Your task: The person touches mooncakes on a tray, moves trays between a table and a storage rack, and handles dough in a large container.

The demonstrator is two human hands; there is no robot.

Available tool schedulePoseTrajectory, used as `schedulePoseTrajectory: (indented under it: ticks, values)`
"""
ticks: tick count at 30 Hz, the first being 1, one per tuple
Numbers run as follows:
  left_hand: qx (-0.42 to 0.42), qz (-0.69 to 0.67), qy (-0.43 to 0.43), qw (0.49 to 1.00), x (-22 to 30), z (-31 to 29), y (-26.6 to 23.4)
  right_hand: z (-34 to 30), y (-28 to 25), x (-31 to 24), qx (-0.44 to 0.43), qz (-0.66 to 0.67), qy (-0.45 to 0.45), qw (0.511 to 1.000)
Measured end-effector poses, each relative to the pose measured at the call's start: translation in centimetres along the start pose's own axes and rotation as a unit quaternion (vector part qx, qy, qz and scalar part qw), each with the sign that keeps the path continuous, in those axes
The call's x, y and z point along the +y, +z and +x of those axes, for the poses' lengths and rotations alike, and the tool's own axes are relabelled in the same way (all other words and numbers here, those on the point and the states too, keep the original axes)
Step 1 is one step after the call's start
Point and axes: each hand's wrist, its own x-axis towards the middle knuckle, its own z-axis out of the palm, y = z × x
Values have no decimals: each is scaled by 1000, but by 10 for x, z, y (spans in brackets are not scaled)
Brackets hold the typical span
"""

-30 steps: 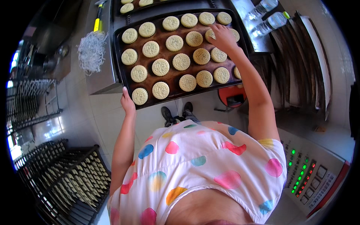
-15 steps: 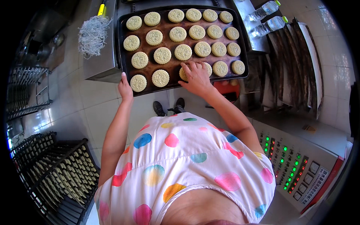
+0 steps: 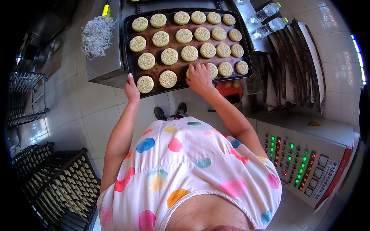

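One cookie (image 3: 187, 74) under right grip (image 3: 200, 79)

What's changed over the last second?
The right hand moved left and toward the person across the tray, away from a second-farthest-row biscuit; its fingers now partly cover a near-row biscuit, grip unclear. The left hand stayed at the tray's near-left corner.

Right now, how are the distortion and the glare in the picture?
Head view: the baking tray looks bowed at its edges and the picture's corners go black; head view: glare spots whiten the floor at left; head view: cookies look sharp.
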Motion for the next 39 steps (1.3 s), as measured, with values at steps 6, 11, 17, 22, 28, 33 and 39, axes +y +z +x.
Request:
schedulePoseTrajectory:
  ticks: [6,11,17,22,28,33,39]
  values:
    - [-32,-17,-7,999,1,1,-2,-7,-5,-6,140,51,-53,987]
    - [-22,-15,-12,1000,1,1,0,-42,-13,10,141,176,-19,974]
    - [-33,-43,-23,998,-5,3,-1,-125,23,37,40,298,165,939]
    - [-37,-73,-34,996,-13,6,-2,-138,66,81,23,686,386,617]
    - [-129,-258,-230,929,-6,-37,-20,-108,68,150,95,837,364,398]
    - [-269,-306,-334,850,2,-84,-13,-94,71,187,66,868,352,343]
    - [-245,-369,-268,856,29,-97,2,-105,67,203,44,878,298,372]
